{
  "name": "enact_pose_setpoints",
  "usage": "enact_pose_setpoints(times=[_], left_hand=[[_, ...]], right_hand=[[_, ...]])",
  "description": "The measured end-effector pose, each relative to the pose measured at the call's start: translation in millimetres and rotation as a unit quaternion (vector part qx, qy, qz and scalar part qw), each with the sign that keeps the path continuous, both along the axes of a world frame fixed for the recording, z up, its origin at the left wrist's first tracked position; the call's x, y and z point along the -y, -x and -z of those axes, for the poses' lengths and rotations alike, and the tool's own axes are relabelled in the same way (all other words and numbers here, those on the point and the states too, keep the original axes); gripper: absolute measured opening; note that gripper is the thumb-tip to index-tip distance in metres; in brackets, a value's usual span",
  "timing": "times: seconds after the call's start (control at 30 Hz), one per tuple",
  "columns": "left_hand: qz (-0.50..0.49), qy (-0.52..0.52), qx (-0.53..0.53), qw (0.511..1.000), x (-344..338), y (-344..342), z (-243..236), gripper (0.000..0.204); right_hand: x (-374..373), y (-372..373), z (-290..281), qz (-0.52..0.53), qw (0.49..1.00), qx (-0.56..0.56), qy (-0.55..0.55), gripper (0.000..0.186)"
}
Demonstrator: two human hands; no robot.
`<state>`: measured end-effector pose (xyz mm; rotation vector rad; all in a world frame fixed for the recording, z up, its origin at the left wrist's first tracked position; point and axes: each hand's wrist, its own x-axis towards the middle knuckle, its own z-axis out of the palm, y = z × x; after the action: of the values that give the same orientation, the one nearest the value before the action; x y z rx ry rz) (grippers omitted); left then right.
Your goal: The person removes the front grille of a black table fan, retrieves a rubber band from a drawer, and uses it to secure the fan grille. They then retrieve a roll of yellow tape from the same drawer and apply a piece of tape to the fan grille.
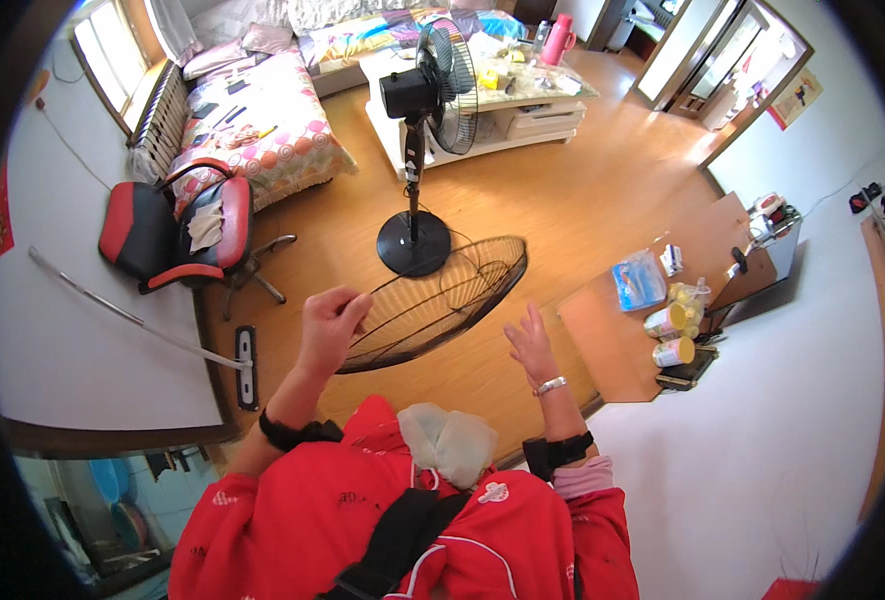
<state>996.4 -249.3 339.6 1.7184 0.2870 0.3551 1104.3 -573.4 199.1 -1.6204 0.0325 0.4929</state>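
Left hand (335,325): fingers folded together, clamped on the near left end of a black wire fan guard (433,310); the exact fingertip contact is partly hidden. Right hand (531,345): fingers spread apart and raised, level with the guard's right half but off its rim, floor visible in the gap. Silver bracelet (551,385) on the right wrist.

Guard: held tilted ahead of the person's body, its rim seen as a narrow ellipse running from the left hand up and to the right. Its far edge overlaps, in view, the round base of a standing fan (415,165); cannot tell whether the two touch. Fan is black and upright, caged head turned toward a low white table (548,120) behind it.

Edges and room: a wooden table (603,345) is the nearest obstacle on the right, its left edge near the right hand; it bears a blue packet (640,284) and yellow-lidded jars (666,320). Wood floor (603,200) stretches from the fan to this table. On the left, a red-and-black chair (158,240) and a flat mop (247,368) stand by the wall, apart from the guard. Bed (298,120) beyond the chair.
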Motion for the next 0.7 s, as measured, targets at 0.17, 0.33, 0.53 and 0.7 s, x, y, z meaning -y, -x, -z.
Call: enact_pose_setpoints(times=[0.17,0.33,0.53,0.7], left_hand=[[0.033,0.141,0.027,0.989,23,-112,7,0.027],[0.103,0.219,0.049,0.969,39,-209,-6,0.027],[0.103,0.293,0.044,0.949,42,-300,-30,0.025],[0.097,0.280,0.059,0.953,51,-349,-26,0.025]], right_hand=[[-4,-37,66,0.052,0.956,-0.264,-0.117,0.107],[-14,-106,86,0.139,0.918,-0.329,-0.174,0.114],[-25,-211,72,0.168,0.910,-0.268,-0.266,0.109],[-23,-306,84,0.136,0.904,-0.229,-0.334,0.100]])
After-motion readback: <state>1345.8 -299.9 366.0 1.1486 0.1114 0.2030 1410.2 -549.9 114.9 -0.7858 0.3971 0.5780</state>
